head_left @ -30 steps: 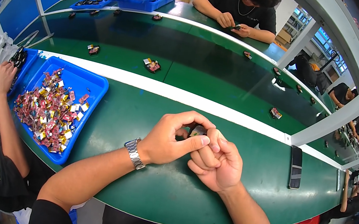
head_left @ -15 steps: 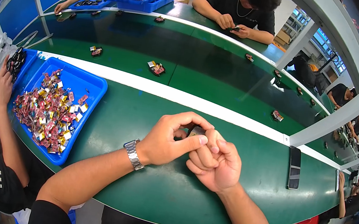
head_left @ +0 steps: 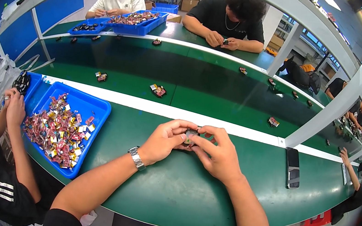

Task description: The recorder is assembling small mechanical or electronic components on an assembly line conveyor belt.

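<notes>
Between my two hands, above the green worktop [head_left: 165, 194], is a small black plastic case [head_left: 192, 133] with a greyish inside face turned up. My left hand [head_left: 164, 142] grips its left side between thumb and fingers. On the other side, my right hand [head_left: 220, 154] has thumb and fingertips pinched on the case, covering part of it. Left of my arms stands a blue tray [head_left: 106, 112] heaped with small red circuit boards [head_left: 56, 130] that carry white and yellow parts.
Beyond a white rail [head_left: 162, 111] runs a green conveyor belt [head_left: 219, 102] carrying spaced small assemblies [head_left: 158, 91]. A dark phone [head_left: 292, 168] lies to the right. Grey frame posts [head_left: 314, 120] rise there. One person sits close on my left; others work across the belt.
My right hand has turned from curled fingers to a pinch on the case, which shows more now. The view has tilted upward. The person on my left has brought both hands together.
</notes>
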The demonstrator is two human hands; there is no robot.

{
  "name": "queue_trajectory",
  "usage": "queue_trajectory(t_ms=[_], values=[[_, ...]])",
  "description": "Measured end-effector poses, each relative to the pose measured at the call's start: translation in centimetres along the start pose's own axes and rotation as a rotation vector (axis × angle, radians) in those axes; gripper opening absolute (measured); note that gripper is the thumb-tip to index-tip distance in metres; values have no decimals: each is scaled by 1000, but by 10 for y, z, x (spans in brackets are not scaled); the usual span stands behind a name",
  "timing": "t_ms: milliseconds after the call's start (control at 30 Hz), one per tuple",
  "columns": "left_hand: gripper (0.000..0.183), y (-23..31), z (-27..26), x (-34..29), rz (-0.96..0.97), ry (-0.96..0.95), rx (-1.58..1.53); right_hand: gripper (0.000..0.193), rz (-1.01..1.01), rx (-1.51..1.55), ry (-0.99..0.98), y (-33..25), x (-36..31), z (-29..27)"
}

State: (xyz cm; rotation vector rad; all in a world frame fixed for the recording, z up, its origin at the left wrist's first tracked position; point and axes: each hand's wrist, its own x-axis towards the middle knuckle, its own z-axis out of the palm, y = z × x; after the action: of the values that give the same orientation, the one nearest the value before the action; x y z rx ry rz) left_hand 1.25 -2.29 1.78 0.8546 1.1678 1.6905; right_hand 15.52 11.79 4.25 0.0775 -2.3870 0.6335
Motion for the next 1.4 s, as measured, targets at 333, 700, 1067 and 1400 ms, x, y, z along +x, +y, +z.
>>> queue_trajectory(t_ms=[333, 700, 1067, 1400], values=[[36, -4, -2, 1, -72, -63, -28, 19, 11, -51, 61, 6, -3, 10], [33, -3, 1, -1, -89, -82, 20, 9, 76, -4, 8, 2, -4, 3], [26, -8, 3, 1, -77, -54, 15, 10, 69, -8, 21, 1, -11, 10], [27, -7, 2, 0, -47, -36, -1, 10, 70, 24, 27, 3, -12, 11]])
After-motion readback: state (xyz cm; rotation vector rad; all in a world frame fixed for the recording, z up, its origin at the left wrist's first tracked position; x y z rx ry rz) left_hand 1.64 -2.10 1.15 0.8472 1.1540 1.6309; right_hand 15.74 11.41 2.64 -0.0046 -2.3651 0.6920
